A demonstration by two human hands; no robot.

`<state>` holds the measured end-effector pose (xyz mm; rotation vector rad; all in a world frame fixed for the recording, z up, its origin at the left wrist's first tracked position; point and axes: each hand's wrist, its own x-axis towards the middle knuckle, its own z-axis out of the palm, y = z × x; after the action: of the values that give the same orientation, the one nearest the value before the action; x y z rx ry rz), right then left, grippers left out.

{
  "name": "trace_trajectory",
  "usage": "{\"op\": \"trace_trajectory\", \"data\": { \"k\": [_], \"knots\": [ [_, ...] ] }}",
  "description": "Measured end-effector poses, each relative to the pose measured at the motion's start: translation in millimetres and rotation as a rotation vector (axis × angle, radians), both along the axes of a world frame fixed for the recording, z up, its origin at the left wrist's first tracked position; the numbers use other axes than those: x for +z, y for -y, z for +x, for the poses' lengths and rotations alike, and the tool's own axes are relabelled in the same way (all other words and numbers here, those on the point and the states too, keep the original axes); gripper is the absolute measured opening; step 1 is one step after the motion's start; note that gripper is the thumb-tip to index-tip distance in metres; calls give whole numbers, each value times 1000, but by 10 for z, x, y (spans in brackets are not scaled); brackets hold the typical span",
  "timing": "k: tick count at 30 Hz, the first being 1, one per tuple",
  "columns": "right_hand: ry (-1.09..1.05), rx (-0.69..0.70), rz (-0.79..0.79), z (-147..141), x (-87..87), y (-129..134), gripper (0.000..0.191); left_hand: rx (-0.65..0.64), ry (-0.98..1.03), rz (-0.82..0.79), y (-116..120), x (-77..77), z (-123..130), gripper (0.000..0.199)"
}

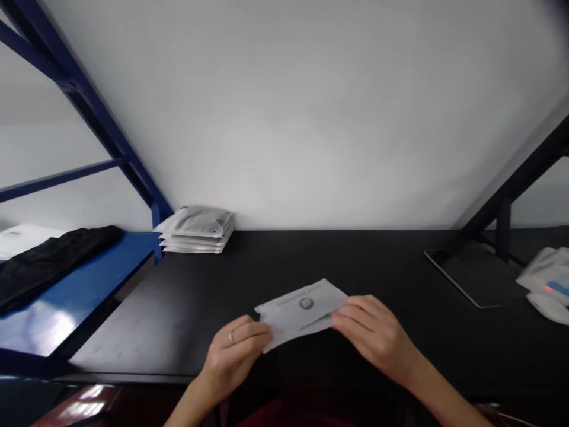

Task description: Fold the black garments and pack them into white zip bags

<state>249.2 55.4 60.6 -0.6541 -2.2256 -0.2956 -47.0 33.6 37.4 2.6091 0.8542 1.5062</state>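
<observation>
A white packet (288, 314) with a dark round logo and faint lettering is held above the black table, near its front edge. Its left end is pinched by my left hand (235, 353), which wears a ring. My right hand (377, 335) has its fingers closed on the packet's right end. Between the layers on the right part of the packet, a narrow gap shows. Both thumbs are mostly hidden.
Several white bags lie stacked (195, 230) at the black table's (311, 255) back left. A dark tablet (466, 279) is at the right, with white packets (549, 276) beyond it. Black cloth (57, 258) lies on a blue surface (100, 273) at the left.
</observation>
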Motion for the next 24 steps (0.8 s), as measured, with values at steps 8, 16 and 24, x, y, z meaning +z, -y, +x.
{"op": "trace_trajectory", "data": {
  "k": [8,16,24],
  "knots": [
    [53,-65,-39,132,-170,-118,30,171,24,-141,68,-26,-228,20],
    [50,-18,-119,-96,-186,56,28,297,-467,79,102,31,-94,35],
    [14,17,-107,9,-16,227,15,369,-771,38,-292,-127,5,60]
  ]
}}
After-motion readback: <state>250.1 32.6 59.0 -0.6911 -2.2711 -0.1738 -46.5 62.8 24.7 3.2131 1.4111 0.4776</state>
